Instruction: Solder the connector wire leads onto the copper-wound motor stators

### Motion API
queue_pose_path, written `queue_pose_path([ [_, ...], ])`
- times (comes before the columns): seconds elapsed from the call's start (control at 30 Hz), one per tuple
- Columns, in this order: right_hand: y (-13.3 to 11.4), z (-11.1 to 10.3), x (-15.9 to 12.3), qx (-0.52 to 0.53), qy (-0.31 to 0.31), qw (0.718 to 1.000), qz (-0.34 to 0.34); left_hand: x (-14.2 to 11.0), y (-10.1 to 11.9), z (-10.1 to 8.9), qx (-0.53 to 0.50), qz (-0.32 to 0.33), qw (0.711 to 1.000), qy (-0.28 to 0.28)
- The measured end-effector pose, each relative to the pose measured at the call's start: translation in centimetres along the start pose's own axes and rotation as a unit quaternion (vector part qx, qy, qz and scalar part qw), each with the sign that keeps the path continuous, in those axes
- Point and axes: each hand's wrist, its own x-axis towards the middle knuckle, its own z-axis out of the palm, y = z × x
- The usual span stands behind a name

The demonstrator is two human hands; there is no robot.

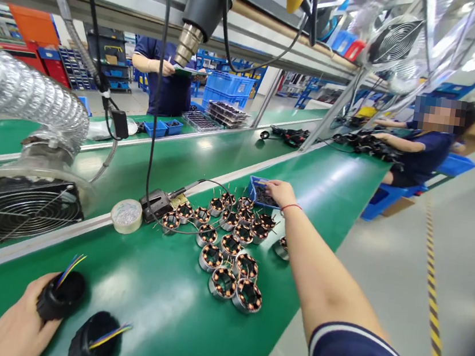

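My left hand (23, 319) is wrapped round a black round motor housing (61, 295), open at the top, with yellow and blue wires sticking out. Beside it on the green bench stands a second black housing (96, 340) with similar wires. My right hand (281, 194), a red string at its wrist, reaches into a small blue bin (254, 189) of small black parts (266, 198). Its fingers are bent together at the parts; what they grip is too small to make out. Several copper-wound stator rings (223, 282) stand grouped between my hands, and one stator (283, 248) sits partly behind my right forearm.
A tape roll (126, 216) and a black device with a cable (158, 204) lie by the bench's rail. A heat gun (201, 12) hangs overhead. A fan with a foil duct (35, 205) stands left. Co-workers (425, 146) (166, 82) work beyond.
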Motion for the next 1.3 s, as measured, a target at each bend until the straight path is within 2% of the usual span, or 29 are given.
queue_pose_path([
  [0.1,-2.8,-0.1,-4.9,0.141,-0.042,0.988,-0.042,0.2,0.2,-0.8,-0.018,0.018,0.999,-0.024],
  [0.23,-6.4,2.1,-14.2,0.271,-0.175,0.943,-0.085,0.1,0.0,-2.1,-0.138,0.098,0.986,0.002],
  [0.33,-8.8,5.8,-21.5,0.323,-0.299,0.894,-0.087,-0.1,0.8,-3.3,-0.169,0.173,0.970,0.008],
  [0.43,-10.9,10.7,-27.3,0.372,-0.412,0.827,-0.084,-0.2,2.1,-4.0,-0.156,0.172,0.972,0.045],
  [0.47,-11.6,12.4,-28.8,0.375,-0.429,0.818,-0.083,-0.2,2.5,-4.0,-0.153,0.168,0.972,0.057],
  [0.53,-12.8,16.0,-30.9,0.366,-0.439,0.816,-0.083,-0.2,3.1,-3.9,-0.144,0.146,0.975,0.089],
  [0.67,-14.6,22.2,-32.9,0.364,-0.429,0.822,-0.087,-0.6,3.5,-3.4,-0.173,0.120,0.970,0.124],
  [0.73,-15.1,24.1,-33.3,0.374,-0.417,0.824,-0.089,-0.6,3.4,-3.3,-0.194,0.111,0.966,0.129],
  [0.8,-15.2,25.1,-33.5,0.385,-0.407,0.823,-0.090,-0.6,3.3,-3.2,-0.212,0.108,0.962,0.129],
  [1.03,-13.8,24.9,-33.3,0.412,-0.405,0.812,-0.077,-0.2,3.1,-3.2,-0.255,0.114,0.953,0.114],
  [1.3,-13.3,25.0,-32.7,0.412,-0.433,0.801,-0.045,-0.3,3.0,-3.5,-0.244,0.150,0.951,0.115],
])
